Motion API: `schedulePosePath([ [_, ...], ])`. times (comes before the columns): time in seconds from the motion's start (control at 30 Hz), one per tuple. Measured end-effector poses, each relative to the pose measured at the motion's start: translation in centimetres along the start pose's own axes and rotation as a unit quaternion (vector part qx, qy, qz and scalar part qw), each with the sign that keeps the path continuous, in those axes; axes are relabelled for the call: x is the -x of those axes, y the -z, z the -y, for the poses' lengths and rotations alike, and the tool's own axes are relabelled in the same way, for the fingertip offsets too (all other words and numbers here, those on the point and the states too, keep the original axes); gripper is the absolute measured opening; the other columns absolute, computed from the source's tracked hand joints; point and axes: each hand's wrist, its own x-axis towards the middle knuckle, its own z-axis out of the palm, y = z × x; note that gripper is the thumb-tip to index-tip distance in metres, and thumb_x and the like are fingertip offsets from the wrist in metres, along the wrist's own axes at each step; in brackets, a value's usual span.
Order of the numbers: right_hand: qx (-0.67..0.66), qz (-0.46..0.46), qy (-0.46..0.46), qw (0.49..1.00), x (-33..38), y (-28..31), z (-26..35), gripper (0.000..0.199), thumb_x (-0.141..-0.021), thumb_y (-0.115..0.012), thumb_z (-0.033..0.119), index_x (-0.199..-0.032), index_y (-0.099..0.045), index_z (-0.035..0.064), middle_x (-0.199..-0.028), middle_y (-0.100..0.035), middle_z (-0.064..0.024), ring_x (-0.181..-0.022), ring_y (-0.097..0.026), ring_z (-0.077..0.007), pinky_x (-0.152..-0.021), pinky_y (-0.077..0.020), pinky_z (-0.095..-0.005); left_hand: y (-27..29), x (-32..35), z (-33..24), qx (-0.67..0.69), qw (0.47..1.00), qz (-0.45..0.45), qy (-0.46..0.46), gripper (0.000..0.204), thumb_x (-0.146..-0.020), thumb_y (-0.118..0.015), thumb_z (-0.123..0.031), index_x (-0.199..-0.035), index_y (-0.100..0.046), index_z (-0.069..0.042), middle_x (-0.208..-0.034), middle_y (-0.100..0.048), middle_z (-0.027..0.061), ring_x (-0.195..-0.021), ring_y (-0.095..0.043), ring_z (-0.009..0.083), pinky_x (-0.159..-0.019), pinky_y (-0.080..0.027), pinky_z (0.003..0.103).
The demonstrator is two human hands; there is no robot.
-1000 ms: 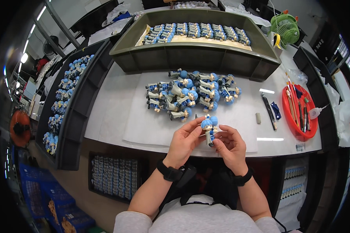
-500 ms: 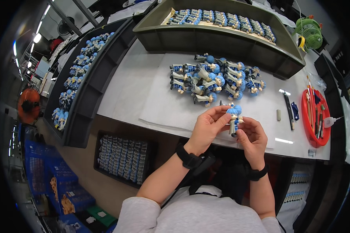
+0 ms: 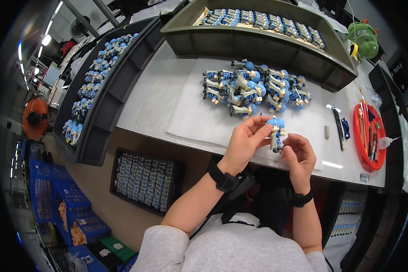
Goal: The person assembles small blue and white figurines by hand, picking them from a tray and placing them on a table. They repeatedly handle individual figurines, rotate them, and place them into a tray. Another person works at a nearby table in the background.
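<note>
So, taking the blue-haired chibi figurine in our hands as the middle of the clock: it's upright, head at 12 and black shoes at 6, held up near the front edge of the white worktable. Our left hand comes in from about 8 o'clock, thumb and fingers pinching it around the head and shoulder. Our right hand sits around 4, thumb and fingertips curled right by the shoes; honestly we can't tell if they're nipping a foot or just beside it.

We'd call this the handling-one-piece step, probably a close check or adjustment down by the feet. The loose figurine pile is at 11, the olive tray with its neat rows beyond at 12, and the red basket of brushes at 3.

Next move, as we judge it, calls for a steady left pinch and light right fingertips on those small shoes, without squeezing the head or rubbing the paint.
</note>
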Motion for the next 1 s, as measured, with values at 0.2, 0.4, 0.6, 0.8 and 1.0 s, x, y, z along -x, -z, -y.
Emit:
schedulePosePath([
  [0.2,0.093,-0.047,0.123,0.987,2.0,-1.4,1.9,0.027,-0.075,-0.063,-0.008,-0.100,-0.054,-0.0005,-0.084,-0.054,-0.0038,-0.070,-0.051,-0.0077,-0.065,-0.0433,-0.0208,-0.5,0.3,-0.9,0.005,1.000,-0.018,-0.001,0.026,-0.093,-0.053,-0.013,-0.116,-0.052,-0.003,-0.106,-0.061,0.0061,-0.096,-0.060,0.0136,-0.085,-0.049,0.030],
  [0.4,0.200,0.138,0.210,0.947,4.0,-5.0,4.6,0.037,-0.062,-0.081,0.007,-0.093,-0.061,0.0015,-0.081,-0.059,-0.0095,-0.066,-0.057,-0.0201,-0.059,-0.0486,-0.0278,-0.9,-0.2,-1.1,0.012,0.999,-0.023,-0.030,0.023,-0.092,-0.055,-0.014,-0.112,-0.054,-0.002,-0.101,-0.062,0.0057,-0.091,-0.061,0.0130,-0.082,-0.050,0.028],
  [0.6,0.253,0.126,0.282,0.917,4.7,-6.8,3.5,0.045,-0.062,-0.082,0.013,-0.100,-0.060,0.0015,-0.089,-0.057,-0.0091,-0.078,-0.056,-0.0230,-0.065,-0.0479,-0.0307,-2.5,-0.8,-0.1,-0.127,0.977,-0.055,-0.162,0.023,-0.087,-0.061,-0.010,-0.107,-0.056,0.001,-0.090,-0.063,0.0049,-0.083,-0.060,0.0108,-0.073,-0.051,0.024],
  [0.8,0.267,0.078,0.316,0.907,4.5,-6.1,2.5,0.049,-0.057,-0.083,0.010,-0.100,-0.059,0.0047,-0.089,-0.055,-0.0091,-0.076,-0.055,-0.0229,-0.065,-0.0466,-0.0304,-3.3,-1.0,-0.2,-0.187,0.960,-0.040,-0.203,0.029,-0.087,-0.063,-0.011,-0.111,-0.055,0.002,-0.098,-0.062,0.0061,-0.091,-0.059,0.0111,-0.074,-0.052,0.025],
  [1.0,0.257,0.059,0.307,0.914,4.0,-4.4,2.3,0.048,-0.058,-0.083,0.011,-0.099,-0.059,0.0046,-0.087,-0.054,-0.0093,-0.075,-0.055,-0.0213,-0.063,-0.0480,-0.0296,-4.3,-1.3,0.0,-0.050,0.992,-0.013,-0.118,0.027,-0.089,-0.059,-0.008,-0.113,-0.054,0.002,-0.100,-0.062,0.0061,-0.092,-0.059,0.0114,-0.080,-0.050,0.025],
])
